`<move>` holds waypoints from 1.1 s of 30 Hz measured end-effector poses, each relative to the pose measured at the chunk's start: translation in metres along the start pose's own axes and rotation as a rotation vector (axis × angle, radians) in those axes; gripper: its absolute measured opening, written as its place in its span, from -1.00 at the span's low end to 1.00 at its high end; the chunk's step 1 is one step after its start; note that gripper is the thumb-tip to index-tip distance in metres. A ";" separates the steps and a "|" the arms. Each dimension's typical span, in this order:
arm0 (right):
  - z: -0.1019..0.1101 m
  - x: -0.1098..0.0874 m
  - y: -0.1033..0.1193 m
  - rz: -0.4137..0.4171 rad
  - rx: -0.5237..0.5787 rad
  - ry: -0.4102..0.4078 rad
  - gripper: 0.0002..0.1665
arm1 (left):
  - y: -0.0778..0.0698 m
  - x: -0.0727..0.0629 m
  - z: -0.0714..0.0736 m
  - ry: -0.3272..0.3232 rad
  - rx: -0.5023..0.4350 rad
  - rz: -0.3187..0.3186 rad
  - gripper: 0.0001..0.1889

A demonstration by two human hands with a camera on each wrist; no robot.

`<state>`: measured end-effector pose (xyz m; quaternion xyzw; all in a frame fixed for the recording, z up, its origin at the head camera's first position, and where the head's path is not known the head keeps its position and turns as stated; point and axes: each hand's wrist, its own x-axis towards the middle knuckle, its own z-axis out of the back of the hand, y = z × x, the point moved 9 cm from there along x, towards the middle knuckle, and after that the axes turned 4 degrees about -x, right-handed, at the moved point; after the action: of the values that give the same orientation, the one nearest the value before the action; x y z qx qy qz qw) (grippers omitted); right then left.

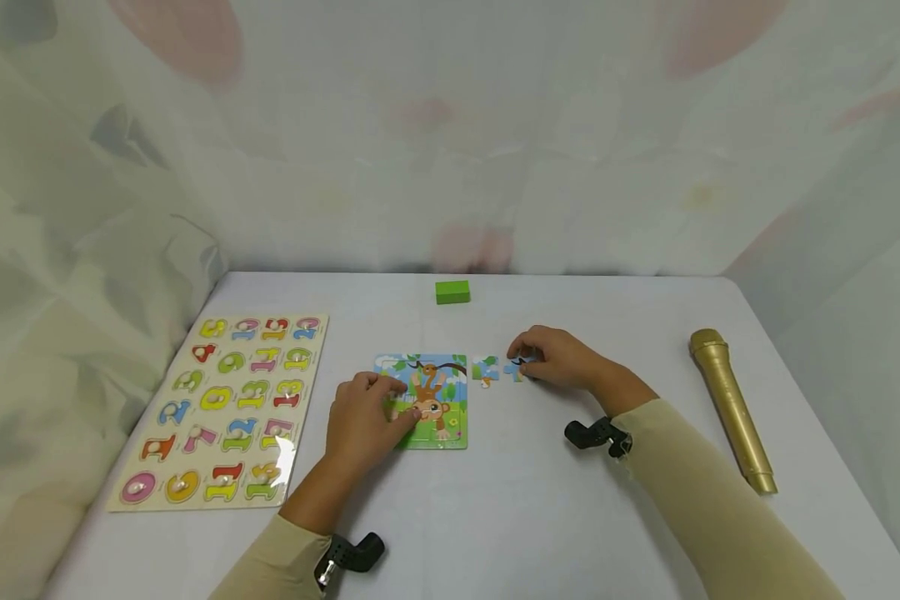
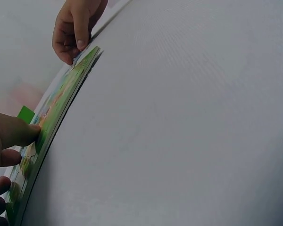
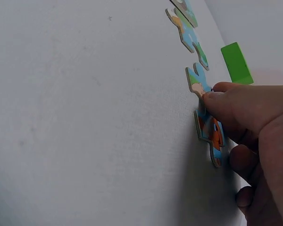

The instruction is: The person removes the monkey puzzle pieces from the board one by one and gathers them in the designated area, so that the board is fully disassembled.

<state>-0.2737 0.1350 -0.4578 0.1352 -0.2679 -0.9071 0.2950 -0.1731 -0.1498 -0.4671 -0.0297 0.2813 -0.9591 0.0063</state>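
A square jigsaw puzzle (image 1: 452, 429) with a monkey hanging from a branch lies flat on the table. My left hand (image 1: 362, 422) rests over its left side, thumb and fingers spread and touching the surface, as the left wrist view also shows. To the right of the puzzle lies a loose blue-and-green piece (image 1: 485, 370). Beyond that, my right hand (image 1: 566, 358) pinches another puzzle piece (image 3: 195, 81) between thumb and index finger, low at the table. A further piece (image 3: 211, 131) with orange on it lies under the fingers, partly hidden in the head view.
A wooden number board (image 1: 228, 408) with several colourful pegged numerals lies on the left. A green block (image 1: 452, 292) sits near the back edge. On the right, a gold microphone (image 1: 733, 412) lies lengthwise. Patterned cloth (image 1: 435, 142) hangs behind the white table.
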 end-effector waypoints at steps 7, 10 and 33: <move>0.000 -0.001 -0.002 0.009 0.005 -0.009 -0.72 | -0.002 0.000 0.002 0.001 0.025 0.004 -0.53; 0.001 -0.001 -0.004 0.006 0.017 -0.008 -0.73 | -0.001 -0.001 0.004 -0.008 0.010 0.007 -0.57; 0.005 0.027 0.020 0.033 0.103 -0.028 -0.72 | -0.022 0.009 -0.008 0.000 -0.067 -0.086 -0.58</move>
<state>-0.2879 0.1072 -0.4450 0.1332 -0.3206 -0.8890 0.2986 -0.1820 -0.1271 -0.4609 -0.0418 0.3115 -0.9486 -0.0358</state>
